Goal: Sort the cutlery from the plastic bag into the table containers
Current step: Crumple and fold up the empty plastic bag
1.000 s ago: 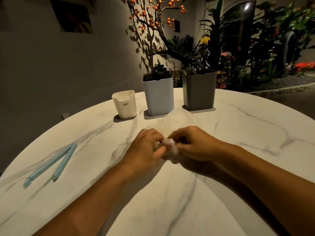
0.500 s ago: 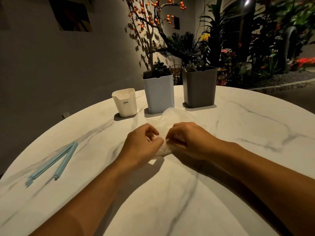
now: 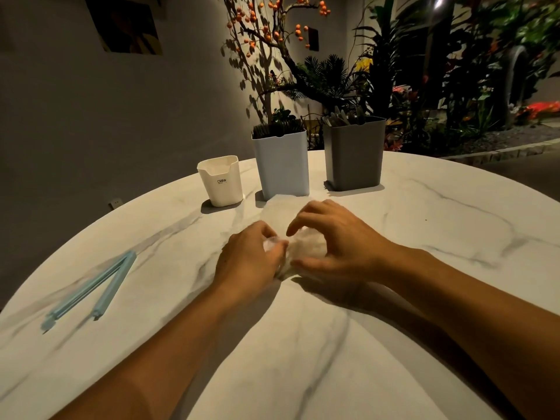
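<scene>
We see 3 tubs at the back of the round marble worktop: 1 small white tub, 1 tall pale blue tub and 1 grey tub. The blue & grey ones have cutlery sticking up; we can't count it, too dark. There is 1 plastic bag, scrunched into a ball in the middle of the worktop, w/ a flat bit reaching back to the blue tub.

Our left hand pinches the bag's left side w/ curled fingers. Our right hand arches over the ball, fingers spread & bent, thumb low at the front; we can't tell if it touches the bag.

1 pale blue clip lies open far left. Plants stand behind.
</scene>
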A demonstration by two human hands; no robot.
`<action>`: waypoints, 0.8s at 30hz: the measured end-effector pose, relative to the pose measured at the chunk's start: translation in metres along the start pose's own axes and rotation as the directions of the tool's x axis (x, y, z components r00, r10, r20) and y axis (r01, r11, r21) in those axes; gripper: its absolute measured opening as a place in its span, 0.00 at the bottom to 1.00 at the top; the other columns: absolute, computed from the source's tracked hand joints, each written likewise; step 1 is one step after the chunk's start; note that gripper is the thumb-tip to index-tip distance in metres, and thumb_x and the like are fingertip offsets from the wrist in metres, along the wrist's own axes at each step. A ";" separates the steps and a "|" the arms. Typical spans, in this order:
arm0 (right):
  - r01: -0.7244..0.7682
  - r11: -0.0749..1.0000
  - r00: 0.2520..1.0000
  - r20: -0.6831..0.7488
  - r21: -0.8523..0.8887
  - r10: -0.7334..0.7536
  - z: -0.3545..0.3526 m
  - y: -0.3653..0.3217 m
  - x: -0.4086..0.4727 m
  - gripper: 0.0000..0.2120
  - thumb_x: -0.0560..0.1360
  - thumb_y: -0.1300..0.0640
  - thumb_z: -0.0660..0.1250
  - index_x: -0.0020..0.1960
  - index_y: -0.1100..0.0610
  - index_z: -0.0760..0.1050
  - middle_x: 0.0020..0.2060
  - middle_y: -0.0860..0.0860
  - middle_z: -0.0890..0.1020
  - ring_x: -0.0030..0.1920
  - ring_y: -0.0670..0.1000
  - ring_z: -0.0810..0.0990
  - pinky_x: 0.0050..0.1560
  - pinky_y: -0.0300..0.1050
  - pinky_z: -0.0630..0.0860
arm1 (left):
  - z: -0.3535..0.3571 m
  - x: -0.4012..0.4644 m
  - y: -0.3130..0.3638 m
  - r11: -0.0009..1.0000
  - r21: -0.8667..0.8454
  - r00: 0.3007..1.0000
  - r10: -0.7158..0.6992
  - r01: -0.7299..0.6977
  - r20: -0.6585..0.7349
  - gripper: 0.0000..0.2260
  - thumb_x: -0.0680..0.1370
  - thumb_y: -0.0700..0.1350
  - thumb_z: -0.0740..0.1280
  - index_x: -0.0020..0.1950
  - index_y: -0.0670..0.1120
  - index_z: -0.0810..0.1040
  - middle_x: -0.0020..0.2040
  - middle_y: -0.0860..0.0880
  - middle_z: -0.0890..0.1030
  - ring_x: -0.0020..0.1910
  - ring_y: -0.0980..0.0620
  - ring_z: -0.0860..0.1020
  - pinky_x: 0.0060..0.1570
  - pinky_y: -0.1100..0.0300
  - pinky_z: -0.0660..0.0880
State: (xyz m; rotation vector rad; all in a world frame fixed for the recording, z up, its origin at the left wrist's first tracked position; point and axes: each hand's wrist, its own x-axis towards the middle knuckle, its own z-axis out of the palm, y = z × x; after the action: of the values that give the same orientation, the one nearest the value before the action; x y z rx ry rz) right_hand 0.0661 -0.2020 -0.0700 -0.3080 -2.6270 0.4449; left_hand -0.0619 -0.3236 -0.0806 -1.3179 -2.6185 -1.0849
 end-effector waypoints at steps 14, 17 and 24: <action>-0.089 0.992 0.996 -0.011 0.086 0.090 0.000 0.007 -0.001 0.13 0.75 0.41 0.67 0.57 0.43 0.73 0.56 0.44 0.75 0.55 0.46 0.70 0.57 0.40 0.70 | -0.009 0.001 -0.010 0.991 -0.103 0.992 0.095 -0.086 0.088 0.15 0.77 0.56 0.67 0.62 0.54 0.72 0.58 0.51 0.79 0.52 0.51 0.79 0.55 0.53 0.80; -0.014 1.000 1.000 0.020 0.000 0.014 -0.004 0.005 -0.002 0.16 0.71 0.39 0.71 0.56 0.43 0.78 0.57 0.42 0.76 0.58 0.45 0.68 0.58 0.42 0.71 | -0.005 0.006 -0.007 0.995 -0.093 1.000 -0.027 0.028 0.012 0.21 0.76 0.55 0.70 0.65 0.52 0.66 0.65 0.48 0.76 0.56 0.49 0.77 0.56 0.55 0.78; -0.213 0.977 0.968 0.135 -0.006 0.212 0.009 0.003 0.002 0.15 0.81 0.48 0.61 0.61 0.54 0.79 0.53 0.50 0.82 0.49 0.49 0.77 0.53 0.40 0.75 | -0.011 0.003 -0.008 0.857 0.333 0.794 0.498 -0.393 -0.348 0.12 0.73 0.52 0.73 0.51 0.48 0.77 0.53 0.47 0.78 0.51 0.46 0.75 0.55 0.46 0.78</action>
State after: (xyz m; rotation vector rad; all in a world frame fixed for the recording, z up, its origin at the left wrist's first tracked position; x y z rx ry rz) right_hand 0.0603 -0.2006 -0.0776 -0.5795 -2.7339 0.5654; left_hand -0.0725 -0.3319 -0.0757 -1.3616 -1.9098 -0.8205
